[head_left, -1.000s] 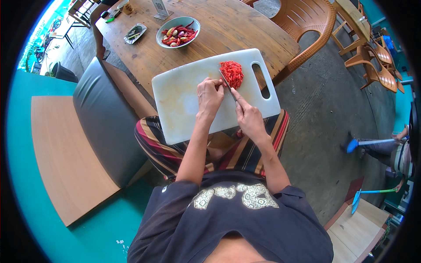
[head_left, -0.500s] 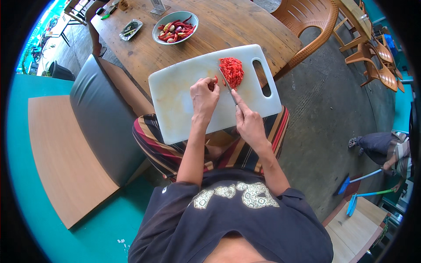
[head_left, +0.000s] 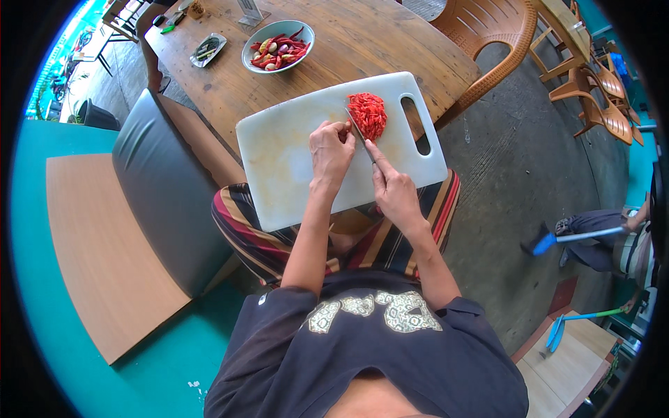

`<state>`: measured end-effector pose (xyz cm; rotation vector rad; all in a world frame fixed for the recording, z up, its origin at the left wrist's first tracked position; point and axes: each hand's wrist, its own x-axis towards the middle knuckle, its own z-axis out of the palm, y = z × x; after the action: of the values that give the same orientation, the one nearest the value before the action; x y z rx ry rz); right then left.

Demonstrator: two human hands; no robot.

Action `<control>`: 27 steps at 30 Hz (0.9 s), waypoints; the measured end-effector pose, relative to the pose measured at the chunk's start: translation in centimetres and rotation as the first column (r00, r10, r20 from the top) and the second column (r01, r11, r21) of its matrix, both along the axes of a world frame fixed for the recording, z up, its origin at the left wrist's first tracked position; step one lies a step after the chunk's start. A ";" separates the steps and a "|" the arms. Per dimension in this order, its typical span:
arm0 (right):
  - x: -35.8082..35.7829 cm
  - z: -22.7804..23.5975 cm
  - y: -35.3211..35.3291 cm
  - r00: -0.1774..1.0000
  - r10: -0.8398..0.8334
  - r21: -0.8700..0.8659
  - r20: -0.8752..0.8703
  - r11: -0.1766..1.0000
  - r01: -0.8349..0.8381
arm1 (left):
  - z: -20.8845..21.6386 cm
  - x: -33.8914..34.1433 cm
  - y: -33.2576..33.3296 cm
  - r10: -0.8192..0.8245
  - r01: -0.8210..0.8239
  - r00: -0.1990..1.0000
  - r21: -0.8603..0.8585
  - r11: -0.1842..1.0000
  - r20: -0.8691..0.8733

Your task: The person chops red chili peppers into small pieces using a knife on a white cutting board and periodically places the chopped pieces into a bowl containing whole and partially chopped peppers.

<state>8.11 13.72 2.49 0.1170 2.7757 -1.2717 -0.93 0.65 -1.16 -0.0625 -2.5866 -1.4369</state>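
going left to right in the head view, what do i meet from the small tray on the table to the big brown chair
Small tray → bowl → left hand → chopped red chili → right hand → big brown chair.

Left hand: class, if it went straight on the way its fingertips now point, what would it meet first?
The left hand would most likely meet the knife blade first, with the chopped red pile just beyond it; any gap before the blade is hard to judge from above.
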 end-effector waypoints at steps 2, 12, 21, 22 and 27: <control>0.0 -0.2 0.0 0.999 0.010 0.003 -0.036 1.000 -0.010 | 0.0 0.0 0.2 -0.003 0.003 1.000 -0.005 1.000 0.002; -0.3 -0.5 -0.4 0.998 0.026 0.006 -0.057 1.000 -0.026 | -0.1 -0.2 0.1 -0.027 0.027 0.999 -0.010 1.000 0.021; -3.9 -1.1 -1.3 0.999 0.018 0.004 -0.048 1.000 -0.018 | 0.3 -0.3 0.1 -0.035 0.035 0.999 -0.039 0.999 -0.009; -4.0 -1.3 -1.3 0.998 0.016 -0.013 -0.069 1.000 -0.017 | 0.1 -0.2 0.2 -0.035 0.035 0.999 -0.039 0.999 -0.010; -1.2 -1.4 -0.9 0.998 0.023 0.003 -0.060 1.000 -0.023 | -0.6 0.1 0.4 0.016 -0.016 0.999 -0.002 1.000 -0.049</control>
<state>6.87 12.83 1.13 0.0471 2.8203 -1.2878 -0.86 1.05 -1.78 -0.0764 -2.5435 -1.4090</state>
